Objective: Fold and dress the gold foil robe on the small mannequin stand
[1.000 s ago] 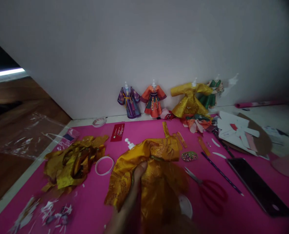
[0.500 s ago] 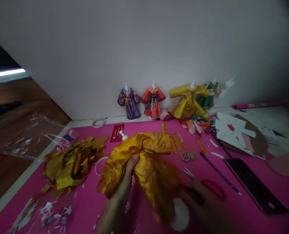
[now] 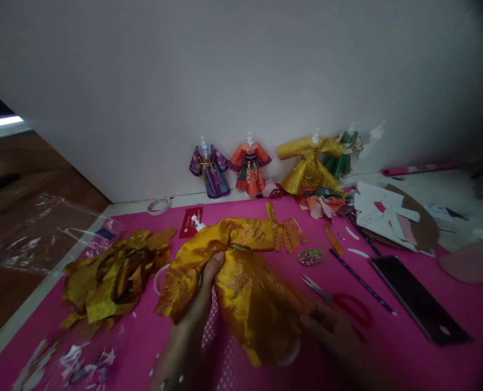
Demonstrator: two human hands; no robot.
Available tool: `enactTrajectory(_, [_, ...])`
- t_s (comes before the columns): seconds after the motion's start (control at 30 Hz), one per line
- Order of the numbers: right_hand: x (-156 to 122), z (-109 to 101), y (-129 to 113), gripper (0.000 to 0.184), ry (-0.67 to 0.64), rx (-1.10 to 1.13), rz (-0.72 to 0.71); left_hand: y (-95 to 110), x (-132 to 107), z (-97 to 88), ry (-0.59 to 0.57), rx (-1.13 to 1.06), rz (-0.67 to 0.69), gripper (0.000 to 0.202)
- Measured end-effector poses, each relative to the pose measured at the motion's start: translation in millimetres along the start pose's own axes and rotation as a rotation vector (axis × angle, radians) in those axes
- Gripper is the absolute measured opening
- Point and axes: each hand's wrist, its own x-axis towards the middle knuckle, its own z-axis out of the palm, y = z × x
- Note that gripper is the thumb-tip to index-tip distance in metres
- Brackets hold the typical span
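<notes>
A small golden doll robe with a brocade pattern hangs over a white headless doll form, whose neck pokes out at the upper left. My left hand is closed around it at the waist, thumb on the front and fingers hidden behind the cloth. At the lower right, my right hand pinches the edge of the skirt and spreads it sideways; that hand is slightly blurred. Just beyond it lie scissors with red handles. Under the skirt hem, a round white thing shows only in part.
Golden fabric scraps are heaped on the pink mat at left. Dressed doll forms, one in purple, lean on the wall. A dark phone, a pencil and white paper pieces lie right.
My right hand has gone from below the skirt, blurred, to a pinch on its edge, and the skirt is spread wider. The round white thing is now mostly covered. The view has shifted slightly.
</notes>
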Motion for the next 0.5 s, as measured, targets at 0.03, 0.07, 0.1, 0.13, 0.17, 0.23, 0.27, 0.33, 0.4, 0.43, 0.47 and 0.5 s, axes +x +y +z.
enactTrajectory(0.03, [-1.6,-0.3,-1.5,0.044,-0.004,0.005,0.006,1.9,-0.4,0.9,-0.003,0.015,0.014,0.029])
enactTrajectory(0.07, [-3.1,-1.2,-2.7,0.044,-0.009,-0.001,0.012,4.4,-1.2,1.9,-0.004,0.032,0.028,0.027])
enactTrajectory(0.1, [-4.4,-2.8,-3.3,0.043,-0.012,-0.015,0.019,7.1,-2.4,2.8,-0.003,0.050,0.043,0.026])
enactTrajectory(0.13, [-5.6,-5.0,-3.3,0.042,-0.009,-0.035,0.023,10.1,-3.9,3.5,0.003,0.071,0.059,0.025])
enactTrajectory(0.17, [-6.6,-7.7,-2.5,0.040,-0.004,-0.063,0.028,13.0,-5.6,4.1,0.012,0.093,0.074,0.026])
enactTrajectory(0.23, [-7.9,-14.4,1.0,0.037,0.001,-0.140,0.032,18.0,-9.7,4.3,0.035,0.135,0.096,0.031])
enactTrajectory(0.27, [-8.1,-18.3,3.4,0.034,0.007,-0.183,0.021,20.0,-11.8,4.0,0.043,0.152,0.096,0.035])
enactTrajectory(0.33, [-7.5,-27.2,7.5,0.032,0.065,-0.259,-0.037,22.0,-16.2,3.0,0.052,0.185,0.078,0.042])
enactTrajectory(0.4, [-6.3,-36.3,8.6,0.037,0.137,-0.327,-0.101,21.6,-20.1,2.3,0.048,0.209,0.013,0.045])
enactTrajectory(0.43, [-5.7,-40.0,7.5,0.040,0.162,-0.361,-0.128,20.6,-21.9,2.3,0.034,0.209,-0.037,0.046])
enactTrajectory(0.47, [-5.2,-42.3,5.2,0.041,0.166,-0.399,-0.150,19.0,-23.8,2.7,0.007,0.191,-0.100,0.048])
enactTrajectory(0.5, [-5.0,-43.0,1.9,0.042,0.155,-0.435,-0.170,17.1,-25.8,3.5,-0.033,0.156,-0.172,0.048])
